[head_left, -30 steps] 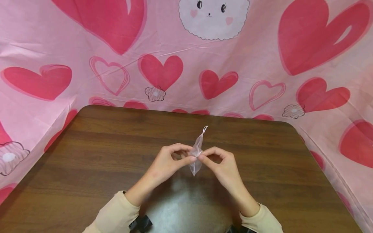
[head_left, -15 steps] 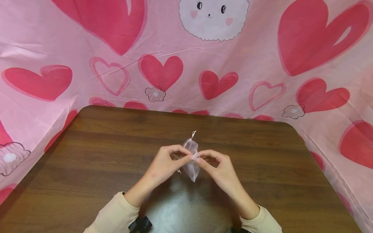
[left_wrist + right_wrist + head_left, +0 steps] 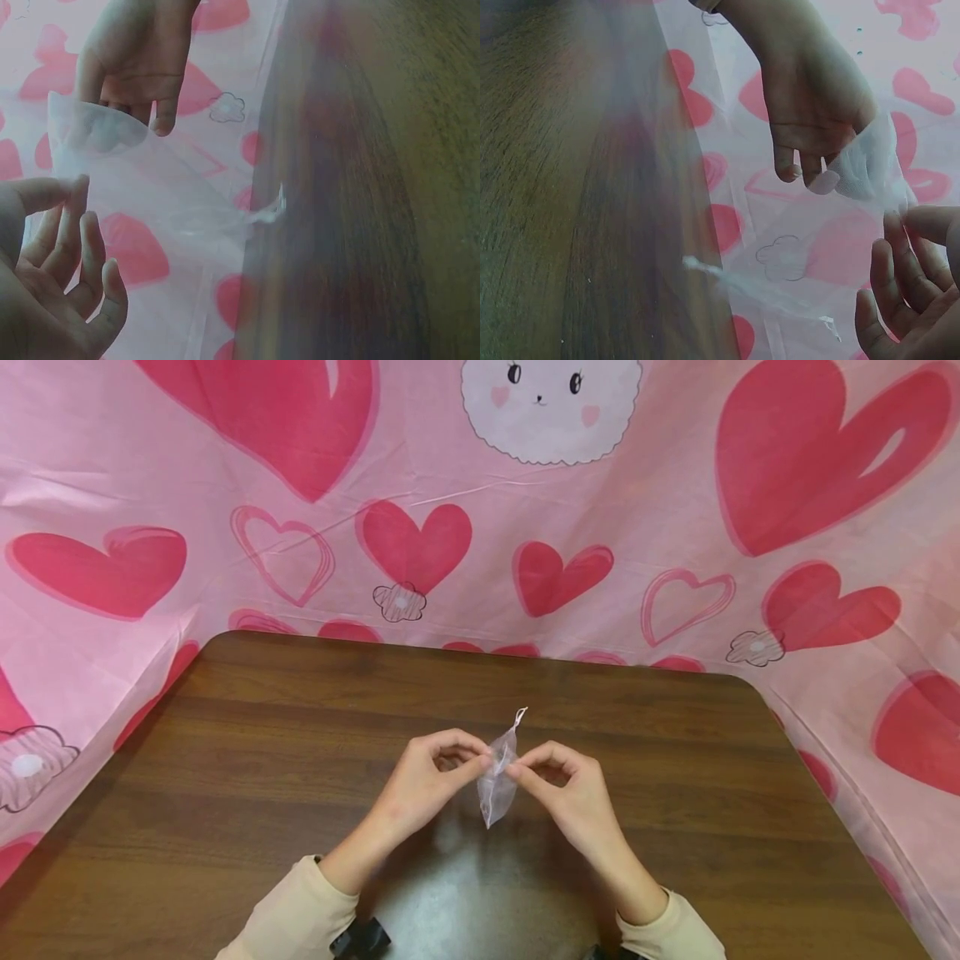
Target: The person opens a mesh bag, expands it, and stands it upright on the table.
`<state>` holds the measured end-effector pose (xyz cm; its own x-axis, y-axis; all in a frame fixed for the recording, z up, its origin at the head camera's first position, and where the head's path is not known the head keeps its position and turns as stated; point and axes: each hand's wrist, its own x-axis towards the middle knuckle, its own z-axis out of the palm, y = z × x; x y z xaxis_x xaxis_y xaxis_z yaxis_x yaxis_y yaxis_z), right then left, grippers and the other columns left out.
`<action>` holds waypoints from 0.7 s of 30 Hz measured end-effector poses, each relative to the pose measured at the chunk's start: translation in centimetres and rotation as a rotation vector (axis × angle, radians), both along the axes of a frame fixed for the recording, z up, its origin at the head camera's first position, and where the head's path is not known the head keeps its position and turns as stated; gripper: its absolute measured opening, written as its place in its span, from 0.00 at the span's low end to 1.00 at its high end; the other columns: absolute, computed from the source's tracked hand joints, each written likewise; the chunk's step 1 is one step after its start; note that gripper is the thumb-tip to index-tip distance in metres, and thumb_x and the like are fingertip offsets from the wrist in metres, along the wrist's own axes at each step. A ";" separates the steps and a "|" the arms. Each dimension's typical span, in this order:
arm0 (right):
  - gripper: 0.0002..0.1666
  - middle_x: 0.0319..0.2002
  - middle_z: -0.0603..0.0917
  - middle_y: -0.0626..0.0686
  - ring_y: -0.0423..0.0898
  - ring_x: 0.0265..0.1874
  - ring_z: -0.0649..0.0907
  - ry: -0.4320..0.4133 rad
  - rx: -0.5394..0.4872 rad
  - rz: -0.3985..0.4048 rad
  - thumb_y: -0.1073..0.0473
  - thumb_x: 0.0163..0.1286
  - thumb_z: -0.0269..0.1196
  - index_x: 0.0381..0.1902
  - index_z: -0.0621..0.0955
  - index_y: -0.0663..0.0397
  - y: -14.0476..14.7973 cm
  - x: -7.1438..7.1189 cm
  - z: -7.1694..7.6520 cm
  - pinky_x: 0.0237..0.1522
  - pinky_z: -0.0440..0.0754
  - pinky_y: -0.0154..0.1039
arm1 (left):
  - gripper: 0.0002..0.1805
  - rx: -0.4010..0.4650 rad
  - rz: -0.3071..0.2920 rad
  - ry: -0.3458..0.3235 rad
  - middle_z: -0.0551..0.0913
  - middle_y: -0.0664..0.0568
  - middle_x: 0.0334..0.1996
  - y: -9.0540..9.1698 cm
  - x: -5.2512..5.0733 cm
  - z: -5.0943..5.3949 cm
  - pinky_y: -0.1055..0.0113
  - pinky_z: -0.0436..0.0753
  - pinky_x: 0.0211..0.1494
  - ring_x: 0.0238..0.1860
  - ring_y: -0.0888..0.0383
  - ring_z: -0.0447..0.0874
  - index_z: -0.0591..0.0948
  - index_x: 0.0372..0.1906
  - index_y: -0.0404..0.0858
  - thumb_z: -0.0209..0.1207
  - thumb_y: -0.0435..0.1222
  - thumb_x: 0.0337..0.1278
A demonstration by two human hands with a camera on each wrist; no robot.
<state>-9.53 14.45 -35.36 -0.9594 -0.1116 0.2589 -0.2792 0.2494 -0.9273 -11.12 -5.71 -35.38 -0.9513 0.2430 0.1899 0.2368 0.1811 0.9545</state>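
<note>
A small sheer white mesh pouch (image 3: 498,789) with a thin drawstring loop (image 3: 521,717) hangs between the two hands, above the table. Its left edge is pinched by the left hand (image 3: 435,777), thumb against forefinger. On the opposite edge the right hand (image 3: 566,785) pinches the mesh the same way. In the left wrist view the pouch (image 3: 172,187) widens toward the hands and narrows to a cord end. From the right wrist the mesh (image 3: 870,169) is see-through, with fingers showing behind it. I see nothing inside the pouch.
A brown wood-grain table (image 3: 300,693) lies below the hands. Pink cloth (image 3: 450,468) printed with red hearts rises behind it and at both sides. A dark device (image 3: 362,937) sits at the left sleeve.
The pouch has turned and shifted between the fingers; its cord loop swung left, then back right, ending a little lower than at first. The hands have drawn slightly apart.
</note>
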 end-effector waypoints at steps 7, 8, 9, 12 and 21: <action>0.05 0.29 0.86 0.50 0.42 0.29 0.82 -0.008 -0.002 0.003 0.65 0.61 0.71 0.35 0.86 0.59 0.0 -0.1 -0.1 0.34 0.78 0.35 | 0.07 -0.017 -0.020 0.009 0.88 0.56 0.36 -0.1 0.0 0.1 0.58 0.78 0.44 0.37 0.59 0.82 0.87 0.43 0.42 0.65 0.38 0.62; 0.05 0.29 0.86 0.50 0.42 0.29 0.82 -0.014 0.004 0.003 0.65 0.61 0.71 0.35 0.86 0.59 0.0 -0.1 -0.1 0.34 0.78 0.34 | 0.08 -0.019 -0.030 0.006 0.88 0.57 0.37 -0.1 0.0 0.1 0.58 0.78 0.44 0.38 0.59 0.82 0.87 0.44 0.43 0.65 0.39 0.62; 0.05 0.29 0.86 0.49 0.42 0.29 0.82 -0.020 0.010 0.003 0.65 0.61 0.71 0.36 0.87 0.58 0.0 -0.1 -0.1 0.34 0.78 0.35 | 0.09 -0.024 -0.041 0.006 0.88 0.57 0.37 -0.1 0.0 0.1 0.59 0.78 0.44 0.38 0.59 0.82 0.87 0.45 0.44 0.65 0.40 0.62; 0.05 0.29 0.87 0.49 0.42 0.29 0.83 -0.040 0.021 0.012 0.64 0.61 0.71 0.36 0.87 0.58 0.0 0.0 0.0 0.34 0.79 0.36 | 0.10 -0.030 -0.074 0.008 0.87 0.59 0.37 -0.1 0.1 0.2 0.61 0.77 0.43 0.37 0.59 0.82 0.88 0.45 0.45 0.67 0.41 0.60; 0.05 0.33 0.87 0.50 0.43 0.32 0.84 -0.039 0.034 0.050 0.62 0.63 0.70 0.37 0.87 0.57 0.0 0.1 -0.1 0.36 0.79 0.36 | 0.05 -0.063 -0.044 0.021 0.87 0.61 0.30 0.0 0.0 0.4 0.62 0.77 0.40 0.35 0.61 0.82 0.89 0.37 0.45 0.71 0.40 0.55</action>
